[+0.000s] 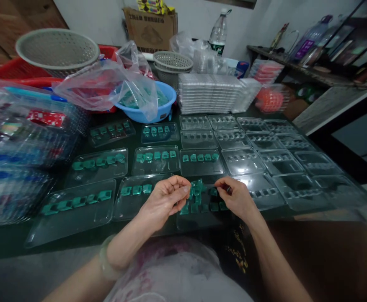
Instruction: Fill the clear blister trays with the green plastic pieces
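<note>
Thumb and fingers of my left hand (pixel 166 197) are closed in a pinch beside a small heap of teal translucent plastic pieces (pixel 197 189); whether a piece is between them is hidden. My right hand (pixel 237 199) pinches a small teal plastic piece (pixel 213 191) at its fingertips. Beneath both hands lies a clear plastic tray (pixel 186 223), with a row of teal pieces along its near part. To the left, another clear tray (pixel 130 214) shows teal pieces in its row, partly covered by my left hand. Behind the heap is a filled tray (pixel 201 167).
More clear trays (pixel 243 165) cover the table's right side, their slots without teal. A blue basin (pixel 167 102) of teal pieces stands at the back, with a plastic bag over it. Stacked clear trays (pixel 208 94) are beside it. Packaged goods (pixel 23 138) crowd the left.
</note>
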A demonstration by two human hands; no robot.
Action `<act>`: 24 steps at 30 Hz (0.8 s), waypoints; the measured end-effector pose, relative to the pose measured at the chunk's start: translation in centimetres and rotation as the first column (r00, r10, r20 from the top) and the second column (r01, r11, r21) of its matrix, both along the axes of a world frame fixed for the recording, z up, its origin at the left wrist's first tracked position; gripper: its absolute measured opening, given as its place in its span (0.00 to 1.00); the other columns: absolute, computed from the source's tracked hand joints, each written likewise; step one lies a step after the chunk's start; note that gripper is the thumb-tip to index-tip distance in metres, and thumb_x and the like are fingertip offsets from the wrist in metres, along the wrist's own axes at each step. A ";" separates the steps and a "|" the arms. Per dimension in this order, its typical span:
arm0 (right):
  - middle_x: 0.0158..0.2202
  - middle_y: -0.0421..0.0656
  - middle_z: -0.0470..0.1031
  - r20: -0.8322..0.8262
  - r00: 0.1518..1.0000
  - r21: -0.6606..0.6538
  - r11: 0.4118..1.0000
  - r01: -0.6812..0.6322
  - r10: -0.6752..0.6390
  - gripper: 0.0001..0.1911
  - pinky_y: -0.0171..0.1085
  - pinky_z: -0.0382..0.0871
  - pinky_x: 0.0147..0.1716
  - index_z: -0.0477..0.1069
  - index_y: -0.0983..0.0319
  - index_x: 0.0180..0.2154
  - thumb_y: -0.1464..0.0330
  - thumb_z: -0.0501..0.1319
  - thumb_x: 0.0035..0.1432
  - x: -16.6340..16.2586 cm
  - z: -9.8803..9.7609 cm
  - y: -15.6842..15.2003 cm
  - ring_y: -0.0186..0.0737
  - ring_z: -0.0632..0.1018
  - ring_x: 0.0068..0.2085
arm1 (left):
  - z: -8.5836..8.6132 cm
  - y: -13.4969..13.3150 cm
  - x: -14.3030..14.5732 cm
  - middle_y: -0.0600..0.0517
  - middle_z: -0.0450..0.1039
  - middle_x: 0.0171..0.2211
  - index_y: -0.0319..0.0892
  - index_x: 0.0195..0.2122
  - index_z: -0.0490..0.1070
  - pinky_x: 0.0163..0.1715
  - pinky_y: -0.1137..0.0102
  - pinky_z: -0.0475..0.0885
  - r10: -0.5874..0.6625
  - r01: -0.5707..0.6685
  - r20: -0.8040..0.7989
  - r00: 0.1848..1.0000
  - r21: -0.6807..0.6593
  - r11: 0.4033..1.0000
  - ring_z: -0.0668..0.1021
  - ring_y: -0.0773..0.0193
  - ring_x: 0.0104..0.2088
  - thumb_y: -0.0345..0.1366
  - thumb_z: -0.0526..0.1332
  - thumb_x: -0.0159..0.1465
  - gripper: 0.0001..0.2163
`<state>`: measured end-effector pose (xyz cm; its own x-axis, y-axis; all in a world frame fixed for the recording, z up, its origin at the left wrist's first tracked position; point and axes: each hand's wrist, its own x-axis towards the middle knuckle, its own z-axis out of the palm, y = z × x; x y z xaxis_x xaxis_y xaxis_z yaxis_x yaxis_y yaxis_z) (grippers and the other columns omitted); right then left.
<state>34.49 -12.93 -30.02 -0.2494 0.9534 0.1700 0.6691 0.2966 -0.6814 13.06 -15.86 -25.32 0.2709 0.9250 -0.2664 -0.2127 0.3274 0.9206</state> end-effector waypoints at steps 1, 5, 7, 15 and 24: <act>0.29 0.40 0.71 -0.011 1.000 0.003 1.000 0.006 -0.006 0.08 0.34 0.65 0.28 0.68 0.60 0.32 0.74 0.53 0.51 0.0 0.0 0.1 0.35 0.72 0.29 | 0.0 0.0 0.2 0.57 0.60 0.20 0.38 0.32 0.64 0.13 0.78 0.44 0.000 0.000 -0.002 1.000 0.005 1.000 0.57 0.79 0.14 0.37 0.58 0.58 0.07; 0.34 0.41 0.70 0.027 0.998 -0.024 0.998 -0.063 0.063 0.11 0.34 0.65 0.31 0.69 0.58 0.37 0.75 0.54 0.51 -0.2 0.3 0.2 0.35 0.72 0.32 | 0.2 0.1 0.3 0.57 0.60 0.20 0.38 0.32 0.65 0.12 0.78 0.45 0.012 -0.011 -0.040 0.999 0.029 1.000 0.58 0.79 0.14 0.37 0.58 0.57 0.08; 0.36 0.41 0.70 0.066 0.989 -0.055 0.990 -0.127 0.130 0.14 0.35 0.65 0.32 0.69 0.58 0.38 0.77 0.54 0.51 -0.2 0.5 0.3 0.35 0.71 0.33 | 0.3 0.1 0.1 0.57 0.60 0.20 0.38 0.32 0.65 0.12 0.78 0.45 0.019 -0.016 -0.067 0.998 0.046 0.999 0.57 0.79 0.14 0.37 0.58 0.58 0.08; 0.38 0.43 0.70 0.196 0.959 -0.096 0.977 -0.190 0.206 0.14 0.35 0.64 0.33 0.70 0.60 0.39 0.75 0.60 0.47 -0.4 1.0 0.7 0.35 0.71 0.34 | 0.8 0.2 0.4 0.58 0.60 0.19 0.38 0.32 0.65 0.12 0.79 0.49 0.057 -0.042 -0.134 0.989 0.113 0.993 0.59 0.78 0.15 0.37 0.58 0.57 0.07; 0.29 0.39 0.71 -0.392 0.920 -0.158 0.985 -0.074 0.007 0.10 0.34 0.67 0.30 0.68 0.61 0.35 0.70 0.62 0.47 -1.8 2.7 -0.7 0.33 0.72 0.29 | 0.9 -0.2 1.4 0.56 0.65 0.19 0.38 0.30 0.68 0.15 0.79 0.57 0.119 -0.077 -0.244 0.962 0.176 0.981 0.64 0.75 0.17 0.39 0.62 0.53 0.09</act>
